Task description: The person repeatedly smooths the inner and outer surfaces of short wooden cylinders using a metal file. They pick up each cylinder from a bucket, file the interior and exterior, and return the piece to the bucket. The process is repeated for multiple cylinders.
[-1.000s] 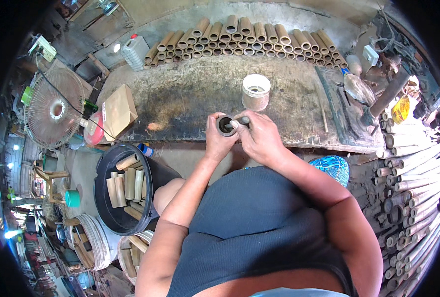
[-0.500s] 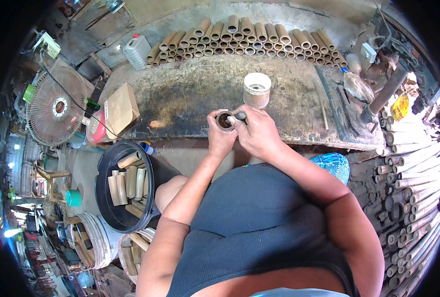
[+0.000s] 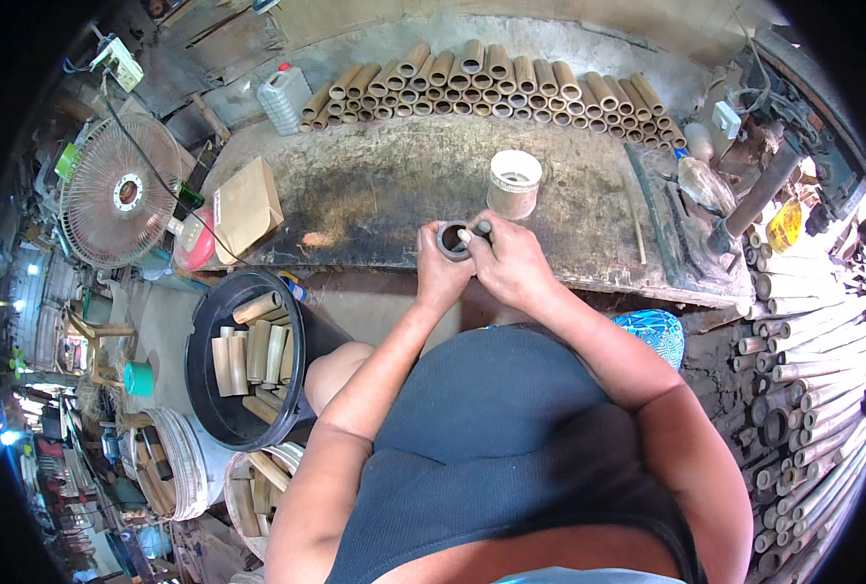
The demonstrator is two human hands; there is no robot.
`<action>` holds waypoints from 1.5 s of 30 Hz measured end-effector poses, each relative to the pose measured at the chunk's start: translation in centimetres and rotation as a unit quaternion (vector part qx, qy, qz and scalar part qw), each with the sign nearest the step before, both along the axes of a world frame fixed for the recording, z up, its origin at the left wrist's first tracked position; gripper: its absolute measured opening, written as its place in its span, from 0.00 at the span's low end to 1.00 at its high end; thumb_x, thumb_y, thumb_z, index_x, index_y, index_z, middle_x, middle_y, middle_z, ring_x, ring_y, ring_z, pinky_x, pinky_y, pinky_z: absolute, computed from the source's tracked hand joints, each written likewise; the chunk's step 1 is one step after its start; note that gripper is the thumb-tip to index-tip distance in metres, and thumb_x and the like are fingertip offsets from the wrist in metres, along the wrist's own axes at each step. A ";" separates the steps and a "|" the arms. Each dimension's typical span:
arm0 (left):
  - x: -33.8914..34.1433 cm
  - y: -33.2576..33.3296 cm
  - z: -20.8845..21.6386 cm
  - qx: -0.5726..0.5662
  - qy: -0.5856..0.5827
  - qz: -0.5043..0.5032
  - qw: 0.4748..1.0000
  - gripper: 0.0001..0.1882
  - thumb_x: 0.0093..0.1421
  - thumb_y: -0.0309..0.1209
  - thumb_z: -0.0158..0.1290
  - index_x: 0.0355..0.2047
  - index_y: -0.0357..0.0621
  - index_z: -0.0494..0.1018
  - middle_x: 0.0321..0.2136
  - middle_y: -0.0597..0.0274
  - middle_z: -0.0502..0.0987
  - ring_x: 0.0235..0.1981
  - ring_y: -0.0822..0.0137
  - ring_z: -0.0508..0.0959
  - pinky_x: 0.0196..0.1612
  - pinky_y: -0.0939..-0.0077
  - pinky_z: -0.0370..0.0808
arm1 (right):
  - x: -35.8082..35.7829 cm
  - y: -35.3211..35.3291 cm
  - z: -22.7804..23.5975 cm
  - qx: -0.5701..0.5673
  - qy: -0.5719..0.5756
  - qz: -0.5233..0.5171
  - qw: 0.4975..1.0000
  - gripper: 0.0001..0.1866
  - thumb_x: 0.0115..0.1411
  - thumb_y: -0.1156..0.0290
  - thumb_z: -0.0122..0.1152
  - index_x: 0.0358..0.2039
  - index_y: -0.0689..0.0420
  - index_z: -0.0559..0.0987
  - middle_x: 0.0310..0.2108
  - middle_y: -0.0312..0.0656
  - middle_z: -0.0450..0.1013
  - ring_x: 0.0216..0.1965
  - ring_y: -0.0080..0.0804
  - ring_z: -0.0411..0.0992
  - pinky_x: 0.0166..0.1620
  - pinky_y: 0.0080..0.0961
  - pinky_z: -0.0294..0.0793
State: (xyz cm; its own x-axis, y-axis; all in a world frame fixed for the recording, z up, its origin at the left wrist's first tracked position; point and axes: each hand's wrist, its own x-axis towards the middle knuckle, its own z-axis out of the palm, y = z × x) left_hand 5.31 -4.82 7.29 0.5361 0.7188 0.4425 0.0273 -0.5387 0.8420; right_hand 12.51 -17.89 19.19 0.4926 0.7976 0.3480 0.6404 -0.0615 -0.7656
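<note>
Near the front edge of the workbench, a short bamboo tube [image 3: 451, 240] is gripped in my left hand [image 3: 437, 279], its dark round opening facing up. My right hand [image 3: 514, 260] closes around a slim, stick-like tool [image 3: 483, 228] with a rounded grey end; its working end is hidden by my fingers. The right thumb presses at the tube's rim, and both hands touch. Just beyond them on the bench stands a whitish cylindrical container [image 3: 514, 200], open at the top.
Stacked bamboo tubes [image 3: 472, 92] line the back of the workbench [image 3: 384, 185]. A cardboard box [image 3: 248, 209], a plastic jug [image 3: 284, 100] and a fan [image 3: 124, 190] are left. Beside my leg, a black bucket [image 3: 195, 341] holds cut tubes. Long bamboo poles [image 3: 822, 370] lie right.
The view has shifted slightly, so the bench and stacked tubes sit a little lower and further right. My hands keep their hold on the tube and tool, with only slight movement.
</note>
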 end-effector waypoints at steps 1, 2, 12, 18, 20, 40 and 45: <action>0.3 -0.1 -0.1 -0.067 -0.035 -0.039 0.996 0.31 0.50 0.29 0.69 0.49 0.40 0.63 0.45 0.54 0.72 0.47 0.60 0.76 0.52 0.65 0.73 | 0.0 -0.2 -0.1 0.048 -0.047 0.007 0.998 0.06 0.61 0.71 0.58 0.35 0.61 0.74 0.27 0.55 0.75 0.36 0.57 0.75 0.40 0.47 0.71; 0.2 0.0 -0.3 -0.054 -0.065 -0.051 0.995 0.32 0.50 0.29 0.69 0.50 0.40 0.63 0.45 0.54 0.72 0.47 0.61 0.75 0.52 0.66 0.73 | 0.0 -0.1 -0.1 0.093 -0.065 0.018 0.993 0.07 0.61 0.71 0.58 0.35 0.61 0.73 0.28 0.56 0.75 0.36 0.58 0.75 0.41 0.49 0.71; -0.1 -0.1 -0.7 -0.068 -0.042 -0.003 0.997 0.32 0.51 0.30 0.70 0.51 0.39 0.64 0.45 0.53 0.76 0.47 0.62 0.78 0.51 0.67 0.75 | -0.3 0.1 -0.9 0.176 -0.027 0.028 0.984 0.09 0.62 0.71 0.58 0.36 0.63 0.73 0.29 0.59 0.75 0.37 0.62 0.74 0.41 0.51 0.72; 0.1 0.0 -0.7 -0.052 -0.067 -0.014 0.996 0.32 0.52 0.30 0.69 0.52 0.39 0.63 0.47 0.51 0.75 0.48 0.61 0.77 0.53 0.66 0.74 | -0.3 0.2 -0.5 0.088 -0.069 0.029 0.993 0.08 0.62 0.72 0.57 0.37 0.63 0.73 0.29 0.58 0.75 0.37 0.61 0.75 0.41 0.51 0.72; 0.1 0.1 -0.7 -0.035 -0.073 -0.033 0.996 0.32 0.52 0.31 0.68 0.52 0.39 0.64 0.49 0.51 0.74 0.50 0.61 0.76 0.54 0.66 0.73 | -0.2 0.2 -0.3 0.126 -0.077 0.035 0.988 0.09 0.61 0.71 0.58 0.36 0.64 0.72 0.30 0.61 0.76 0.39 0.63 0.75 0.42 0.54 0.71; 0.1 -0.3 -0.2 -0.012 0.001 0.035 0.999 0.35 0.51 0.33 0.68 0.53 0.33 0.60 0.47 0.44 0.69 0.50 0.51 0.74 0.55 0.58 0.71 | -0.7 0.0 -0.9 0.092 0.022 -0.004 0.995 0.06 0.63 0.76 0.59 0.37 0.63 0.73 0.30 0.55 0.74 0.35 0.58 0.75 0.38 0.44 0.74; -0.4 -0.7 0.5 -0.098 -0.075 -0.062 0.990 0.34 0.53 0.30 0.66 0.55 0.35 0.59 0.50 0.43 0.69 0.52 0.51 0.74 0.56 0.58 0.71 | -0.6 0.1 -1.1 0.126 -0.043 -0.007 0.991 0.07 0.65 0.72 0.59 0.42 0.60 0.76 0.31 0.52 0.78 0.35 0.49 0.81 0.38 0.36 0.78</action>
